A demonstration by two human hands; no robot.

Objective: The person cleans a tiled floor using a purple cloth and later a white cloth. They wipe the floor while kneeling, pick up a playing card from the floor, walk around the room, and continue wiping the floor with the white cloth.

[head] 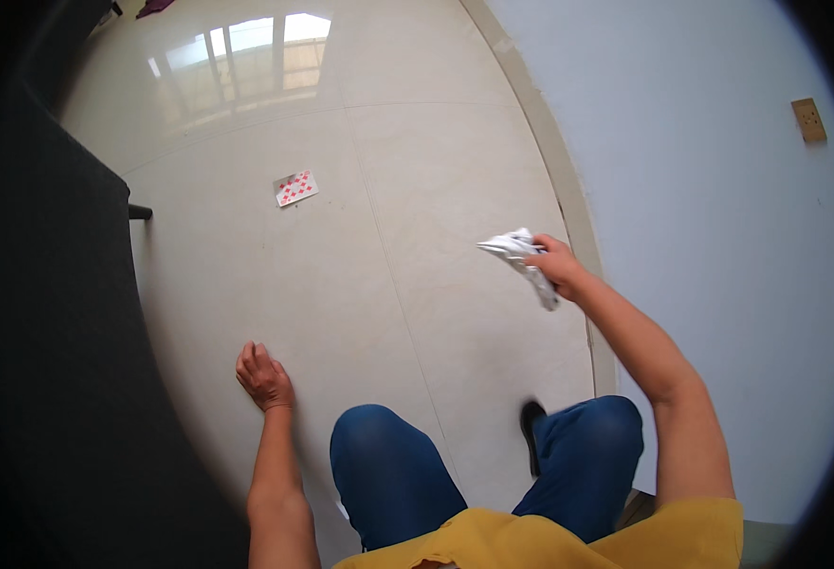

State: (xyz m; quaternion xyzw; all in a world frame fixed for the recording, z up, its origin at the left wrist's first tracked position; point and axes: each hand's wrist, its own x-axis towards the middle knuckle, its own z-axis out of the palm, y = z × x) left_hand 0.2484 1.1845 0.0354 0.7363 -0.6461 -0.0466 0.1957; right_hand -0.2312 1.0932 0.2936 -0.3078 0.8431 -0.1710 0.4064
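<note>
In my right hand (559, 267) I grip a bunched, whitish cloth-like piece (513, 249); one end points left and another hangs down. Whether it is cloth or paper I cannot tell. It is held above the pale tiled floor (431, 163), close to the wall on the right. Low on the left, my left hand (264, 380) has its back towards me and its fingers bent. Its palm and fingertips are hidden, and no object shows in it. A playing card (295, 188) with several red diamond pips lies face up on the floor, ahead of both hands.
Dark upholstered furniture (54, 284) with a short leg (141, 212) stands along the left. A white wall (673, 178) with a beige skirting (530, 92) and a wall socket (808, 120) borders the right. My bent knees in blue trousers (388, 455) are below. Small dark specks lie near the card.
</note>
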